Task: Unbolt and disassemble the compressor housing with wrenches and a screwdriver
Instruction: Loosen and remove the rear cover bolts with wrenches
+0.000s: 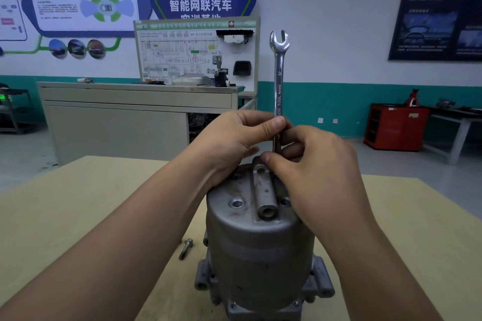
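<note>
A grey cast compressor housing (258, 245) stands upright on the wooden table (78, 206), its domed end facing up with a raised lug bar and open bolt holes. A chrome combination wrench (279, 68) stands vertically over the far edge of that end, open jaw on top, its lower end hidden behind my fingers. My left hand (234, 141) pinches the wrench shaft between thumb and fingers. My right hand (313, 164) closes around the wrench's lower part, thumb resting on the lug bar. One loose bolt (185, 249) lies on the table left of the housing.
Beyond the table stand a grey cabinet (117, 117) with a wiring display board (195, 52), and at the right a red tool cart (396, 126) beside a bench. Bare tabletop lies to both sides of the housing.
</note>
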